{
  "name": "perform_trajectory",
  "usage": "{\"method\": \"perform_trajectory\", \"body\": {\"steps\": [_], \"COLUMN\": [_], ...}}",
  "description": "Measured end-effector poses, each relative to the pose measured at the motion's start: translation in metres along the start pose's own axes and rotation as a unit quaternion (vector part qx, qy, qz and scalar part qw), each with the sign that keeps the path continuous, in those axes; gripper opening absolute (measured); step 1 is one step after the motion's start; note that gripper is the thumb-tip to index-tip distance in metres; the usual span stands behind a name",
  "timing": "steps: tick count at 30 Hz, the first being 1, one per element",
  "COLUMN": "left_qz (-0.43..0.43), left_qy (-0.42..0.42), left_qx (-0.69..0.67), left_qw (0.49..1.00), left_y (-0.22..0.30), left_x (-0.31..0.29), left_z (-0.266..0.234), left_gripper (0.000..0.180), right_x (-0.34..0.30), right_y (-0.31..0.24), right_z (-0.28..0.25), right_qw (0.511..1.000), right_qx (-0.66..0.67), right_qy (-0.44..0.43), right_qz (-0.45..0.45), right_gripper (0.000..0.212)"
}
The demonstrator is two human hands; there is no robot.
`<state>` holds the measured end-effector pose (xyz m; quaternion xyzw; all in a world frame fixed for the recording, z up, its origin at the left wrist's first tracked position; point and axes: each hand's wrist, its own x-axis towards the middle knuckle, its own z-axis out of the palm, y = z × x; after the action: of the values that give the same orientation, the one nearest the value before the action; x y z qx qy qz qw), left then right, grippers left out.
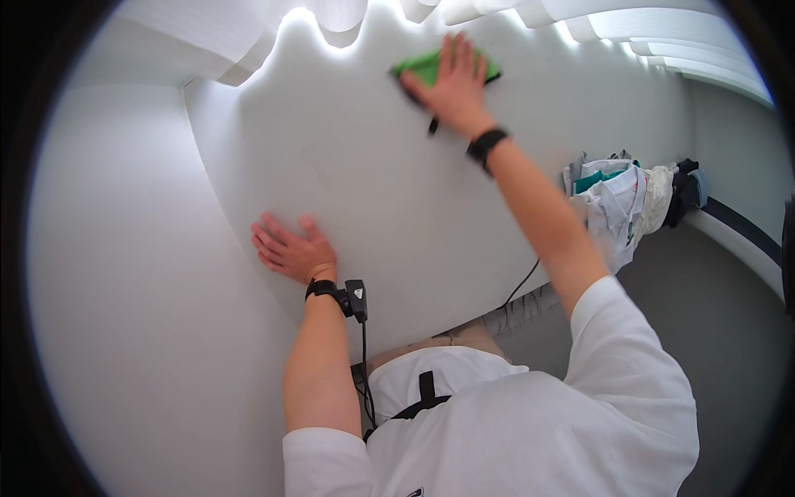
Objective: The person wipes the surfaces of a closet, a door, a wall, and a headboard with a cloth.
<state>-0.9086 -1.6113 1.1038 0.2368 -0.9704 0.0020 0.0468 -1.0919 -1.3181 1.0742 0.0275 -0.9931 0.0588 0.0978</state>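
Observation:
My right hand (458,93) is stretched far forward and holds a green cloth (422,68) against a broad white surface (373,199). Its fingers lie extended over the cloth, slightly blurred. The cloth has a dark edge, and a short black tab (433,126) sticks out near my wrist. At the left, my left hand (294,250) rests on the same surface with fingers and thumb apart and nothing in it. A black band with a small black device (354,300) sits on my left wrist, its cable running down. My right wrist wears a black band (487,149).
Folded white and green clothes (617,195) are piled at the right edge of the surface. White curtains (348,21) hang along the far side with light behind them. A pale wall (124,248) borders the left. A thin dark cable (522,283) crosses the near right edge.

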Motion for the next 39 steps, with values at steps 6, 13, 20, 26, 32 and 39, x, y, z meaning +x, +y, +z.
{"method": "perform_trajectory", "body": {"steps": [6, 13, 20, 26, 32, 39], "left_qz": [-0.021, -0.021, -0.008, -0.026, -0.019, -0.010], "left_qy": [-0.032, -0.024, -0.025, -0.026, -0.029, -0.035], "left_qx": [-0.010, -0.017, -0.027, -0.024, -0.033, -0.052], "left_qw": [0.999, 0.999, 0.999, 0.999, 0.999, 0.998], "left_y": [-0.002, -0.006, 0.004, -0.006, -0.002, -0.005], "left_x": [-0.001, -0.005, 0.003, 0.000, -0.002, -0.003], "left_z": [0.000, -0.004, -0.005, -0.006, -0.007, -0.007], "left_gripper": [0.066, 0.066, 0.066, 0.065, 0.066, 0.067], "right_x": [-0.244, -0.298, 0.006, 0.097, -0.042, -0.192], "right_y": [-0.060, 0.036, 0.108, -0.095, -0.165, -0.058], "right_z": [-0.102, -0.100, -0.007, -0.050, -0.037, -0.085], "right_qw": [0.957, 0.946, 0.937, 0.978, 0.926, 0.929], "right_qx": [0.131, 0.093, 0.071, 0.188, 0.248, 0.162], "right_qy": [-0.258, -0.141, 0.036, -0.032, -0.166, -0.305], "right_qz": [-0.033, 0.277, 0.341, 0.090, -0.232, -0.131], "right_gripper": [0.092, 0.102, 0.131, 0.061, 0.090, 0.094]}}
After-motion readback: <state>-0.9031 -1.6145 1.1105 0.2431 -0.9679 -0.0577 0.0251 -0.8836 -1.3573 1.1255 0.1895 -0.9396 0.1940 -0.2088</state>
